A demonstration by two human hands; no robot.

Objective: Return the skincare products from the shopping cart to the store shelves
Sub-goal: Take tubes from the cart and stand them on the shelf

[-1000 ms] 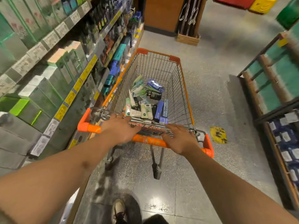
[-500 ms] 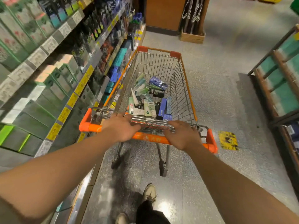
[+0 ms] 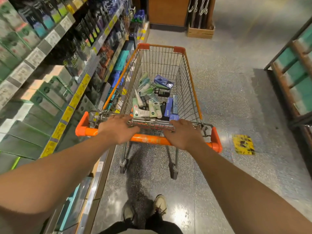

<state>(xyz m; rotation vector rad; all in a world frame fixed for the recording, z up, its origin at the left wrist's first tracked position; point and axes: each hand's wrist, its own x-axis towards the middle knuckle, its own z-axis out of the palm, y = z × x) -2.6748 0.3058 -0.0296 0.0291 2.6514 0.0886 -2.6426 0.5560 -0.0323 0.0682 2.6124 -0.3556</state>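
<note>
the shopping cart is rolling a little further along the store shelves than a second ago. the left hand and right hand are both gripping its orange handle. the skincare products are lying inside the cart, so no unloading is starting yet.

My bare arms reach in from the lower corners toward mid-frame. My left hand and right hand sit palm-down, fingers curled over the orange handle.
</note>
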